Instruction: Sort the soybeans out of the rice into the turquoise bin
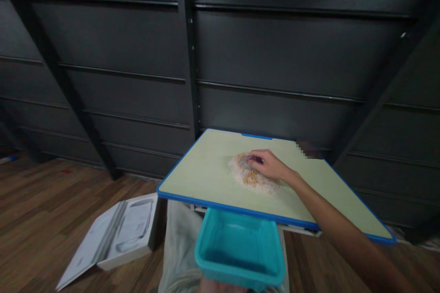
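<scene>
R hand (267, 165) at grain pile (253, 179) — wht box (146, 238) print illegible.

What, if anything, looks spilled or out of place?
Perhaps the white box: it lies open on the floor, lid splayed outward. The mixed pile at the right hand sits on the tabletop; no spill shows.

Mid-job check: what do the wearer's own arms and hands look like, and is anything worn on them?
The right hand is ungloved. The slender right forearm is bare, with no sleeve, watch or bracelet visible. Any ring is too small to tell. The left hand cannot be made out clearly.
</scene>
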{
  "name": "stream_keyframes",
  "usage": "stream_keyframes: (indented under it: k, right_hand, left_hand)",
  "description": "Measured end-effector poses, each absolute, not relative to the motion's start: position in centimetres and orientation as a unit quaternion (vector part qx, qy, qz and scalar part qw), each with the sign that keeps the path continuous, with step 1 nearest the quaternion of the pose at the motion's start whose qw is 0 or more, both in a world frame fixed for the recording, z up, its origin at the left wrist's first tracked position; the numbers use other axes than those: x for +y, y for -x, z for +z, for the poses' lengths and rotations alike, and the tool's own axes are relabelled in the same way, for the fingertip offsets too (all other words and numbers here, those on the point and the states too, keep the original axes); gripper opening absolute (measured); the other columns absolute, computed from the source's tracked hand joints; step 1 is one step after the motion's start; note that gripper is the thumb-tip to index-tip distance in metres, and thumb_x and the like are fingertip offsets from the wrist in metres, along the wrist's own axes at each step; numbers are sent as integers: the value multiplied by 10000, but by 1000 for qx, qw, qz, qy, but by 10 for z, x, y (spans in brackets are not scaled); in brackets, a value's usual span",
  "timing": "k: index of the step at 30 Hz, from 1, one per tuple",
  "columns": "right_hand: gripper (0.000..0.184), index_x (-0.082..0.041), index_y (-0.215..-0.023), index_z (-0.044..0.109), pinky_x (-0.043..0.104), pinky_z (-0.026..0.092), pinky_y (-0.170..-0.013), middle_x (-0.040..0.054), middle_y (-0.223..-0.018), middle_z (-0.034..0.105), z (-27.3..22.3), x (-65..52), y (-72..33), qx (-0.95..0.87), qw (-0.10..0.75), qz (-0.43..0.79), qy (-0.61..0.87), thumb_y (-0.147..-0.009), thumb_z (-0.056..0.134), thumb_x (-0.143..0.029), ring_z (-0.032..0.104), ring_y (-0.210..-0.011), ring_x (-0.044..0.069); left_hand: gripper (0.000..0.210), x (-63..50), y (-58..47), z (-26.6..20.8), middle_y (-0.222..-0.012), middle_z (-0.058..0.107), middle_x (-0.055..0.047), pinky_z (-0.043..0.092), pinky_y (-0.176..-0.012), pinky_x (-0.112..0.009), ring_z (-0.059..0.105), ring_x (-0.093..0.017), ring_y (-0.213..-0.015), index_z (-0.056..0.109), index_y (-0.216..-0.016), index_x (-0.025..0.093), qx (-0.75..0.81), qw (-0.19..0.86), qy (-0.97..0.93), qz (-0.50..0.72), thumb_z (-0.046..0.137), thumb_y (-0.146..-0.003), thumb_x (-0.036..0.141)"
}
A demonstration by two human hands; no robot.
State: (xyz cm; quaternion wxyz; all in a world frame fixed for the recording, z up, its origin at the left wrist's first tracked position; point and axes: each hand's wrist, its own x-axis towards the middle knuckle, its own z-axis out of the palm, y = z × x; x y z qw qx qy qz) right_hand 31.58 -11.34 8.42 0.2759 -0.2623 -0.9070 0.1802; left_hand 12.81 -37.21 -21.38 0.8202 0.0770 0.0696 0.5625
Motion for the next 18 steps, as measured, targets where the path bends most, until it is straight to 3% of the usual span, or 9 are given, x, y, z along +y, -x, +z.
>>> stream_keyframes:
  k: [3,5,9,12,18]
  right_hand:
    - [308,-207,-1241,937,365,612,-976,121,-1217,939,78,-119,-314,-903,285,208,246,-1048,697,-189,828,-1031,266]
    - [341,-206,-1289,932,340,605,-944,111,-1244,937,76,-122,-311,-904,281,217,238,-1025,718,-186,821,-1018,251]
    - [268,-176,-1211,924,290,517,-774,69,-1039,896,77,-126,-308,-914,264,203,233,-1039,719,-197,694,-792,185]
    - [215,-171,-1086,904,291,476,-747,61,-969,853,78,-127,-308,-922,258,176,231,-1040,695,-172,640,-749,172]
    - [200,-197,-1083,898,318,523,-825,85,-1019,877,77,-127,-310,-923,242,161,251,-1048,704,-167,727,-858,218]
  left_hand:
    - [603,-365,-132,-196,-1551,893,-120,370,-1477,-763,751,-430,-1591,712,-1730,399,16,828,-133,544,813,-1136,408]
    - [584,-362,-133,-189,-1526,905,-111,358,-1480,-744,758,-425,-1582,719,-1720,406,-7,826,-129,548,806,-1143,392]
    - [494,-363,-134,-183,-1446,939,-106,386,-1458,-734,792,-420,-1529,792,-1646,391,-8,828,-126,546,768,-1156,328]
    - [487,-363,-136,-183,-1424,948,-109,408,-1445,-707,802,-421,-1505,822,-1611,380,4,833,-112,542,804,-1129,319]
    - [571,-365,-142,-183,-1430,945,-126,478,-1400,-677,841,-419,-1433,767,-1679,353,29,829,-57,556,839,-1114,399]
